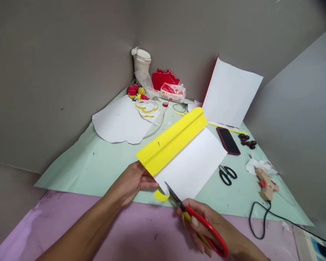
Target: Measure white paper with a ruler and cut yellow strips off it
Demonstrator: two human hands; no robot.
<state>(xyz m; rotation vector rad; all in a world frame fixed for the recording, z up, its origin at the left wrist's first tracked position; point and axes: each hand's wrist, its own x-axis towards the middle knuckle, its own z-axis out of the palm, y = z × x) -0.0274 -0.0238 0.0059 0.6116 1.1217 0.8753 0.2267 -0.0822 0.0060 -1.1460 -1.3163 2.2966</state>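
Slanting over the green-covered counter (97, 163), a yellow corrugated sheet (165, 145) curls back over its white face. The left hand (136, 177) grips the sheet's near-left edge; the right hand (212, 214) holds red-handled scissors (201, 218), blades beside a curled yellow strip (161, 196). Farther right lie black-handled scissors (224, 177), a phone (228, 141) and a glue gun (266, 186).
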